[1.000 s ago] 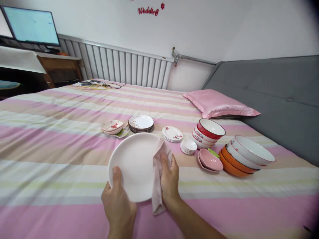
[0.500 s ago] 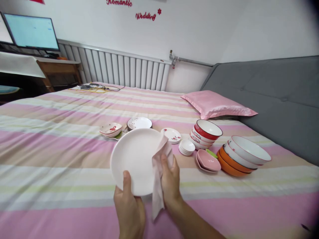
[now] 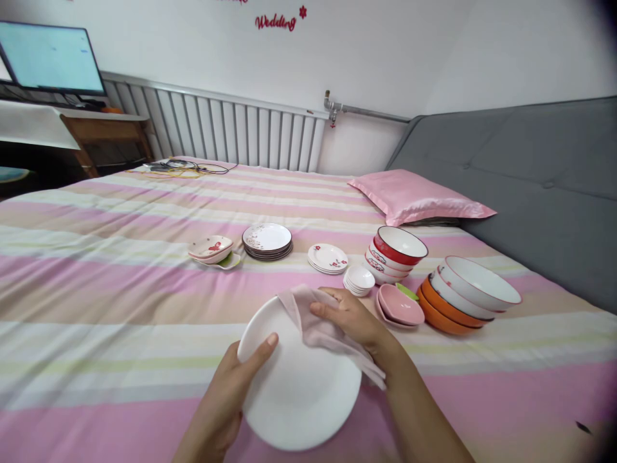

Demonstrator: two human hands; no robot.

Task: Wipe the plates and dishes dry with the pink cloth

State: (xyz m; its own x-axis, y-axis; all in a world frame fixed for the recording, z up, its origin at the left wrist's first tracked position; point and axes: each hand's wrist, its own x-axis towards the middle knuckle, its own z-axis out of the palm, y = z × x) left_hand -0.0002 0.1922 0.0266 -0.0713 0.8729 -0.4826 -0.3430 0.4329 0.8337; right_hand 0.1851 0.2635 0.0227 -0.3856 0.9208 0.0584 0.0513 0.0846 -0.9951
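Note:
My left hand [image 3: 226, 392] grips the near-left rim of a plain white plate [image 3: 301, 392], thumb lying on its face. The plate hangs tilted above the striped bedspread [image 3: 96, 302]. My right hand [image 3: 349, 316] presses a pale pink cloth [image 3: 318, 321] against the plate's upper edge, fingers closed over the cloth. The cloth trails down to the right under my wrist.
Beyond the plate stand small saucers [image 3: 359, 280], flowered plates [image 3: 328, 258], a dark-rimmed plate stack [image 3: 267, 240], shallow dishes [image 3: 212, 249], red bowls [image 3: 398, 252], pink dishes [image 3: 400, 306] and orange-and-white bowls [image 3: 470, 297]. A pink pillow [image 3: 417, 198], grey headboard [image 3: 544, 186], radiator [image 3: 231, 128] and monitor [image 3: 45, 58] surround the bed.
The plate has come down and nearer to me, tilting flatter. My right hand with the cloth moved from the plate's right edge to its top edge. My left hand shifted along the rim.

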